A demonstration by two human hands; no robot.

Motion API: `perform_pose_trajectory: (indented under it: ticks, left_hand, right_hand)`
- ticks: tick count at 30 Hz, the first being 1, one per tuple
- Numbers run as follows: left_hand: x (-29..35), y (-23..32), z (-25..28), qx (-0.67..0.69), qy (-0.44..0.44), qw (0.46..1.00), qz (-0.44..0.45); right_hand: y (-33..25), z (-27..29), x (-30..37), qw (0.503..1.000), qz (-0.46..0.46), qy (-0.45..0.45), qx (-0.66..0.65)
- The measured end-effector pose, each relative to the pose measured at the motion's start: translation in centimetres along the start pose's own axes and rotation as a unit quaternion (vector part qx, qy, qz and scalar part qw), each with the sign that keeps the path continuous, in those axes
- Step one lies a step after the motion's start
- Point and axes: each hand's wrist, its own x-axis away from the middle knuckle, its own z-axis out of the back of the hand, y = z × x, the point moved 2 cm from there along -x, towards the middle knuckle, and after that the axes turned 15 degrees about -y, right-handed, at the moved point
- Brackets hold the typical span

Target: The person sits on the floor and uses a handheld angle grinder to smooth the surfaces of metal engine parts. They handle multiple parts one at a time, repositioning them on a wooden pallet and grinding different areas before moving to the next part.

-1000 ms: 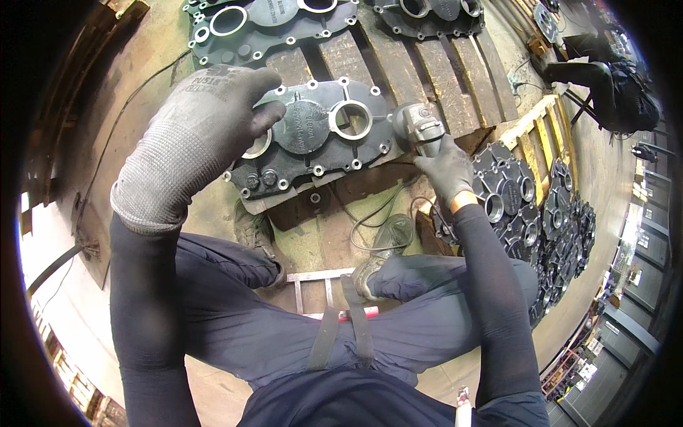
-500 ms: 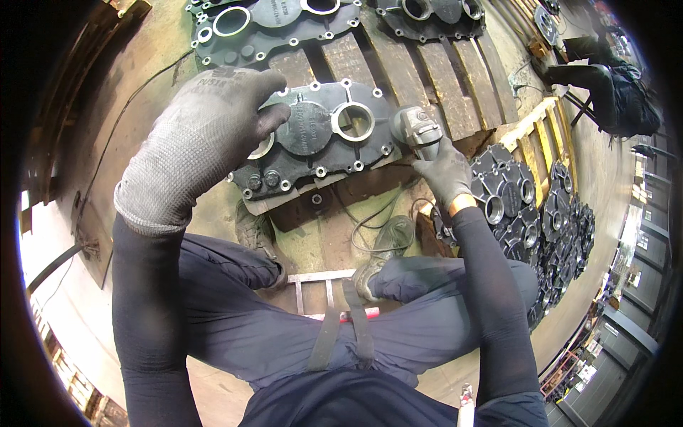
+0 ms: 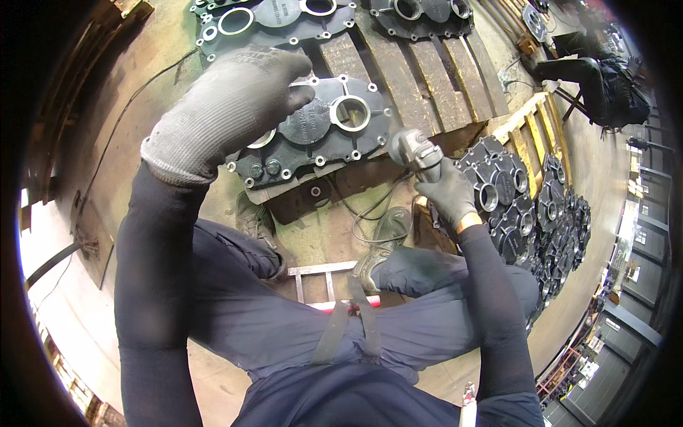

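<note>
The right hand (image 3: 451, 193) grips a grinder (image 3: 422, 152) beside the black casting (image 3: 313, 146), laid flat seemingly for steadiness; whether the arched left hand (image 3: 238, 96) grasps anything, I can't tell.

passage: over pallet slats (image 3: 396, 78) beyond black casting (image 3: 306, 127) | blocked: grinder (image 3: 420, 151) right of it, clustered castings (image 3: 504, 188) farther right

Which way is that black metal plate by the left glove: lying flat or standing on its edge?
Lying flat: the black metal plate shows its broad face turned upward, toward the camera looking down.
</note>
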Motion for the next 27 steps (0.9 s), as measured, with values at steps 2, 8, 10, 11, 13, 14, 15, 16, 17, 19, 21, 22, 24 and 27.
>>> perform_pose_trajectory:
  ticks: [2, 8, 10, 11, 13, 14, 15, 16, 17, 19, 21, 22, 24, 27]
  left_hand:
    - [-0.1, -0.1, -0.1, -0.011, 0.008, 1.0, -0.002]
    - [-0.2, 0.6, -0.4, -0.019, 0.003, 1.0, 0.02]
    - [-0.1, 0.4, -0.6, -0.021, 0.007, 0.999, 0.031]
    - [-0.1, 0.3, -0.6, -0.025, 0.01, 0.999, 0.033]
    - [0.0, 0.2, -0.6, -0.026, 0.013, 0.999, 0.034]
    - [0.1, 0.2, -0.6, -0.024, 0.012, 0.999, 0.033]
    - [0.1, 0.2, -0.5, -0.021, 0.011, 0.999, 0.031]
    - [0.0, 0.2, -0.5, -0.023, 0.007, 0.999, 0.028]
    - [-0.2, 0.2, -0.4, -0.024, 0.003, 0.999, 0.025]
    - [-0.3, 0.1, -0.4, -0.021, -0.004, 0.999, 0.027]
    - [-0.3, 0.0, -0.5, -0.013, -0.008, 0.999, 0.037]
    - [-0.2, 0.0, -0.4, -0.01, -0.012, 0.999, 0.039]
    - [-0.1, 0.2, -0.1, -0.005, -0.021, 0.999, 0.043]
    - [-0.1, 0.3, 0.0, -0.022, -0.009, 0.999, 0.023]
  right_hand:
    - [0.0, -0.4, 0.4, 1.0, 0.004, -0.023, 0.016]
    - [-0.1, -0.7, 0.7, 0.999, 0.007, -0.043, 0.018]
    - [-0.4, -0.6, 0.6, 0.998, 0.007, -0.057, 0.016]
    - [-0.6, -0.5, 0.6, 0.998, 0.01, -0.057, 0.019]
    - [-1.0, -0.4, 0.5, 0.998, 0.016, -0.058, 0.024]
    - [-0.9, -0.6, 0.3, 0.998, 0.016, -0.061, 0.024]
    - [-0.7, -0.8, 0.0, 0.998, 0.016, -0.064, 0.023]
    - [-0.9, -0.8, -0.2, 0.997, 0.017, -0.066, 0.023]
    - [-1.1, -0.7, -0.3, 0.997, 0.016, -0.065, 0.029]
    - [-1.9, -0.4, -0.2, 0.997, 0.014, -0.062, 0.039]
    - [-2.6, -0.2, -0.3, 0.997, 0.013, -0.063, 0.04]
    - [-2.7, -0.1, -0.3, 0.997, 0.012, -0.063, 0.041]
    - [-2.2, -0.1, -0.1, 0.997, 0.017, -0.063, 0.047]
    - [-1.7, -0.2, -0.1, 0.997, 0.02, -0.06, 0.046]
